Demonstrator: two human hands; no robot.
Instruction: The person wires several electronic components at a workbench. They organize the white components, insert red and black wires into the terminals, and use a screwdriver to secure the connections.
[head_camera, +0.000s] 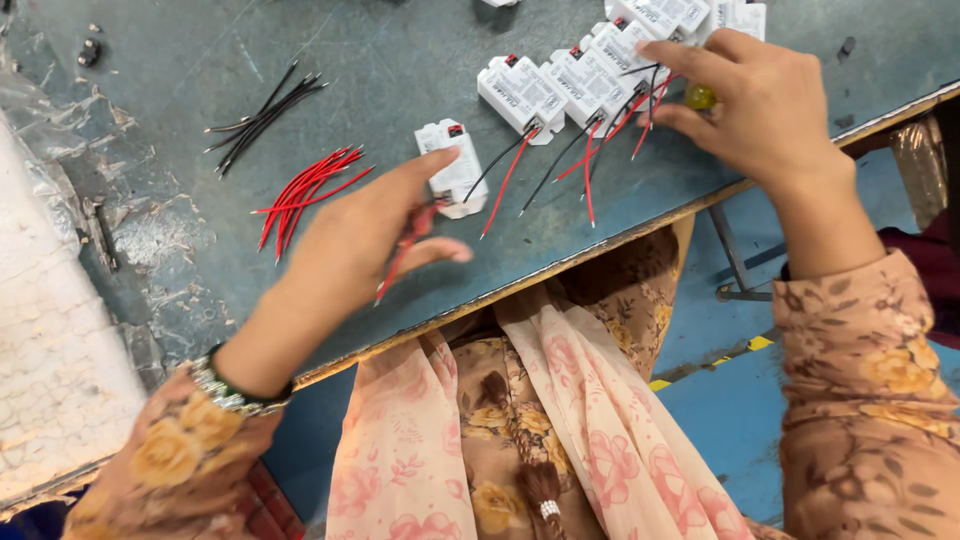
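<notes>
The left hand (365, 240) pinched a thin red insulated wire (400, 258) between thumb and fingers, the strand trailing down toward the near edge of the worn blue-grey metal workbench (200, 80). Just beyond that hand lay a lone small white rectangular plastic driver box (452, 170), labelled on top, with a red and a black lead running from its end. Left of the box sat a loose bundle of red wires (310, 190), and farther off a bundle of black wires (265, 115). Right of the box, a row of matching white boxes (590, 75) stretched away; the right hand (765, 105) rested on them, fingers curled around leads and a small yellow-green knob (700, 96).
</notes>
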